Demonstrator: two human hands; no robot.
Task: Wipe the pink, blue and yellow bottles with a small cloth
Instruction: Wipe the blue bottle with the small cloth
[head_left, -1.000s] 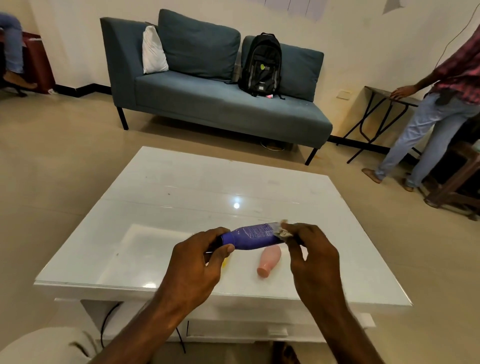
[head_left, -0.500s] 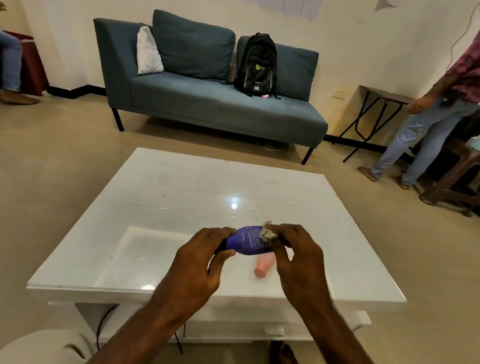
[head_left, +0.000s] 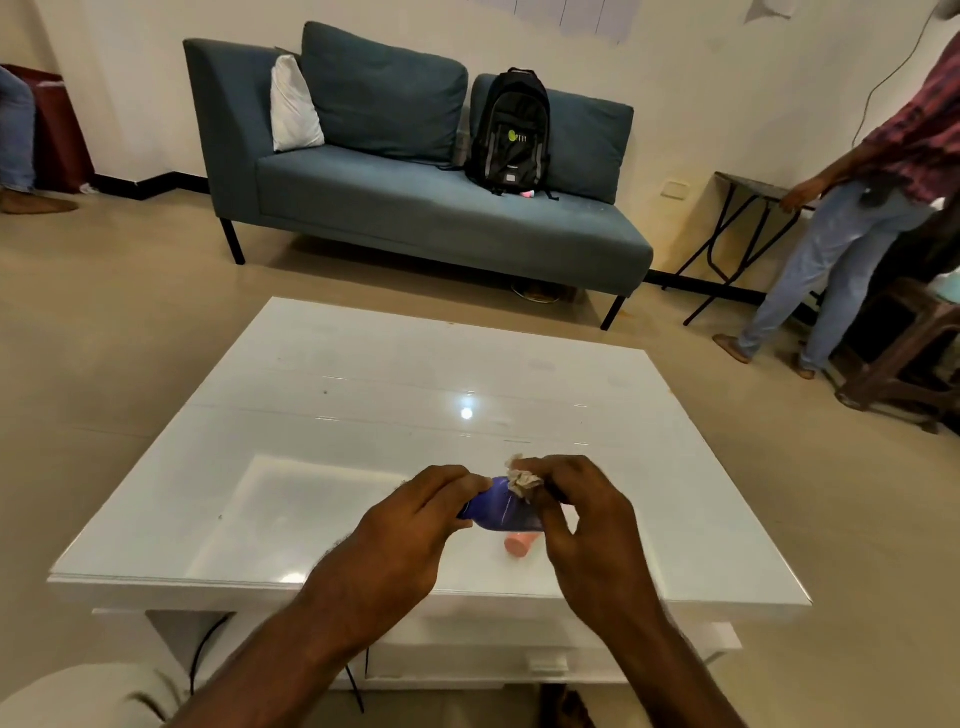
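One head-worn wide-angle view looks forward and down across the near white table toward the sofa

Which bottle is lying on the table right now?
The pink bottle; it lies on the white table, while the blue bottle is held up off it.

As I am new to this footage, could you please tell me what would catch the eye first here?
Over the near part of the glossy white table, the left hand grips a blue bottle while the right hand pinches a small cloth against it, with a pink bottle lying on the table just beneath. Behind, a black backpack leans on a blue-grey sofa by the wall.
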